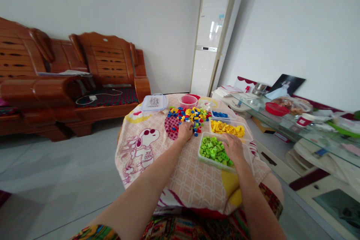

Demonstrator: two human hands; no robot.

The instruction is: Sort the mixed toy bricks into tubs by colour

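My left hand (185, 131) rests at the near edge of a loose pile of red, blue, yellow and green bricks (189, 115) on the cloth-covered round table (168, 168); its fingers curl down among the bricks, and what they grip is hidden. My right hand (233, 147) lies inside the clear tub of green bricks (211, 149), fingers bent over its contents. Behind it stand a tub of yellow bricks (227, 128) and a tub of blue bricks (219, 114).
A pink bowl (188, 101) and a clear lidded box (154, 102) sit at the table's far side. A wooden sofa (70, 82) stands at left, a tall white air conditioner (215, 33) behind, and a cluttered glass table (295, 120) at right.
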